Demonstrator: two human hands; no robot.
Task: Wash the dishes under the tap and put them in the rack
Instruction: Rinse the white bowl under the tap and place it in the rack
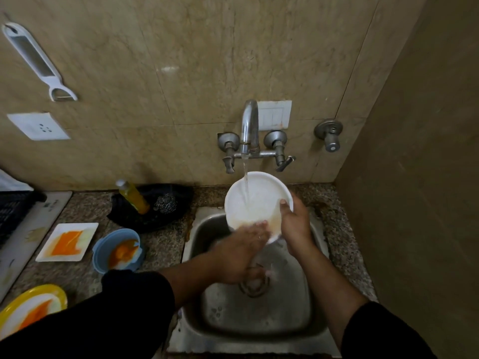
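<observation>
- Plate: held tilted over the sink, right under the tap. The water stream lands on its face.
- Right hand: fingers clenched on the plate's rim, thumb hooked over the edge.
- Left hand: fingers straight and released, pressed flat on the plate's lower face, grasping nothing.
- Progress (my judgement): early. One plate is under the rinse, and a faint yellowish film low on it suggests it is not clean yet.
- Left to do: square plate, bowl and yellow plate, all smeared orange, wait on the tabletop left of the sink. Nothing racked in view.
- Rack: the dark slatted crate at the far left edge may be it, but too little shows to be sure.
- Surface: speckled stone tabletop and a wet steel sink. Soap bottle and scrubber sit behind, near the wall.
- Room: beige tiled wall, peeler hanging upper left, socket below it. Dim light.
</observation>
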